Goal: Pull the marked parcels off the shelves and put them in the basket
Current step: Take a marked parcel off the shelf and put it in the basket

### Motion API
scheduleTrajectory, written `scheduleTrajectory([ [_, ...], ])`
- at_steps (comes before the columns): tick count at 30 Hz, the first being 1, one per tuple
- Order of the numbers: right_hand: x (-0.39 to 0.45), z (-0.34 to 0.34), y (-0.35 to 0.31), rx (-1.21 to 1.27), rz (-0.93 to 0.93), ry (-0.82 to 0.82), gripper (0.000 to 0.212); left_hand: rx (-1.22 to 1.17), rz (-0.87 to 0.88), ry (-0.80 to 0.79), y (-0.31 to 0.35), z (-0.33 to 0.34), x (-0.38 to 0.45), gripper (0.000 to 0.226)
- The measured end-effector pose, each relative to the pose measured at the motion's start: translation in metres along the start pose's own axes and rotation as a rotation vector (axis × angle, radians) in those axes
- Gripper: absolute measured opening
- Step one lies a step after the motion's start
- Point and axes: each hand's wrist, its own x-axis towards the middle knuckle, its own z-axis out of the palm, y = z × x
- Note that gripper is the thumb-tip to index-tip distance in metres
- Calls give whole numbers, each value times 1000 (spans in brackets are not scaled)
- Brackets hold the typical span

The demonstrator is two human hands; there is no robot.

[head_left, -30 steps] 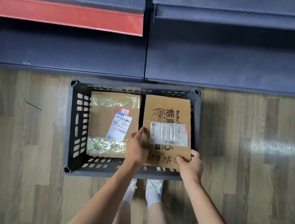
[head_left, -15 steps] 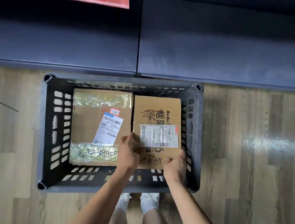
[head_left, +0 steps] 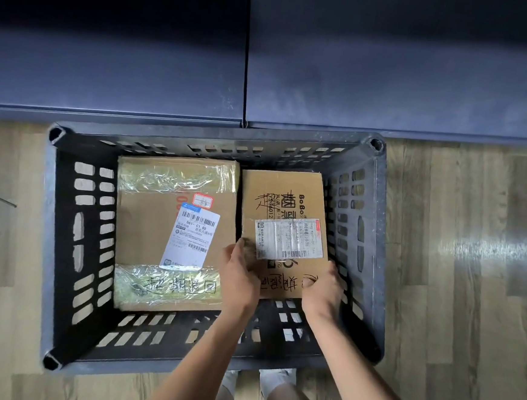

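Note:
A dark slotted plastic basket (head_left: 358, 239) stands on the wood floor against the shelf base. Inside on the left lies a taped cardboard parcel (head_left: 147, 222) with a white barcode label and black handwriting. On the right is a narrower cardboard parcel (head_left: 283, 195) with black handwriting and a white label, down inside the basket. My left hand (head_left: 239, 276) grips its near left edge. My right hand (head_left: 323, 289) grips its near right corner.
The dark blue shelf base (head_left: 266, 73) runs across the top of the view, right behind the basket. Wood floor (head_left: 470, 279) lies open on the right and left. My feet in white shoes (head_left: 273, 383) stand just in front of the basket.
Both hands have lowered the narrow parcel deeper into the basket beside the taped parcel. My head has moved down and closer, so the basket fills more of the view.

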Motion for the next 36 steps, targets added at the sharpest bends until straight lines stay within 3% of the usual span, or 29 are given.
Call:
scheduleTrajectory([
  [10, 20, 17, -5, 45, 28, -16, 79, 106, 89, -60, -6, 25, 6, 60],
  [17, 15, 26, -9, -30, -72, -89, 75, 268, 147, -175, -18, 33, 5, 61],
  [22, 14, 17, -3, -52, -105, -104, 76, 630, 309, -296, -32, 36, 7, 59],
  [25, 13, 16, -1, -62, -140, -133, 78, 776, 303, -348, -36, 39, 8, 58],
  [36, 9, 10, 7, -160, -250, -171, 75, 756, 349, -337, -36, 28, 22, 59],
])
